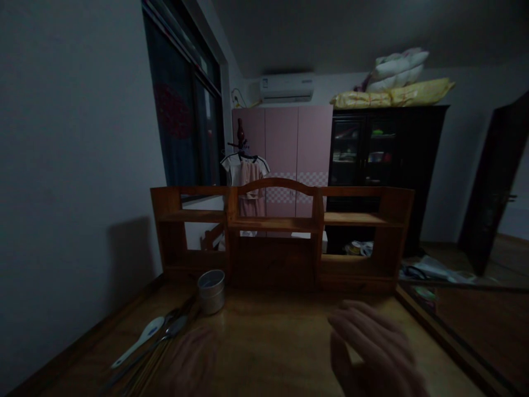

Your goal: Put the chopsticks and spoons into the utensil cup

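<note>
Table, left side: a white spoon and a metal spoon lie flat, side by side. A metal cup stands upright just behind them. The left hand is near the spoons, blurred, its posture not determinable. The right hand is well apart, fingers loosely spread, empty. The air conditioner label is illegible.

Our left hand (blurred) hovers near the metal cup on the desk; a white spoon lies left of it, our empty right hand well right.
</note>
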`<state>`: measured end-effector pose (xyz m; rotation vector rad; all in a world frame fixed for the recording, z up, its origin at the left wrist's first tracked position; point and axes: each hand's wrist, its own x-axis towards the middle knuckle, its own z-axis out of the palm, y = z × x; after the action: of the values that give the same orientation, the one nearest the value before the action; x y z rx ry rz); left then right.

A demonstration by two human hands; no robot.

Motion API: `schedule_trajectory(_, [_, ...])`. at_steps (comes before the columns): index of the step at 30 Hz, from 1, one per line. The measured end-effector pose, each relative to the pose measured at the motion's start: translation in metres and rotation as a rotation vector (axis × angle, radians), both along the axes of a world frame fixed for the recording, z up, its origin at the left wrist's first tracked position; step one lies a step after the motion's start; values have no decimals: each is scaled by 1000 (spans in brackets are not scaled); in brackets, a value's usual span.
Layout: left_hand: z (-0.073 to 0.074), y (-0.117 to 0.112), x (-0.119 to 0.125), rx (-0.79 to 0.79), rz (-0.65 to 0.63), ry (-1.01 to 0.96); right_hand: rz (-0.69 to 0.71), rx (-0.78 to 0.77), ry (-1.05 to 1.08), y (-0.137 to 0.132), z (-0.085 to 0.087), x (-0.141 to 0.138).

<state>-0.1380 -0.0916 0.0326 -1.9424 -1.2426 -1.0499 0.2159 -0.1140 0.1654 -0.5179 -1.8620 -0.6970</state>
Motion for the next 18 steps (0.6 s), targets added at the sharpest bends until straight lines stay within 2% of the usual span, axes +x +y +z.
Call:
schedule_trajectory(3, [32,28,51,-175,-154,114,-77,-225,-13,51,-42,-8])
schedule_trajectory(5, [38,53,79,-185,-281,171,-187,-433,-27,78,-75,-8])
schedule_trajectory(7, [31,77,99,-215,-341,230,-259,-652,28,95,-101,-5])
schedule_trajectory(10, [8,102,112,-167,-399,282,-268,-850,103,101,-118,-2])
schedule_trajectory(14, [-18,109,113,-98,-473,180,-265,-854,87,99,-123,-4])
schedule_trajectory(18, [-24,110,112,-103,-536,60,-262,-850,-37,104,-145,-8])
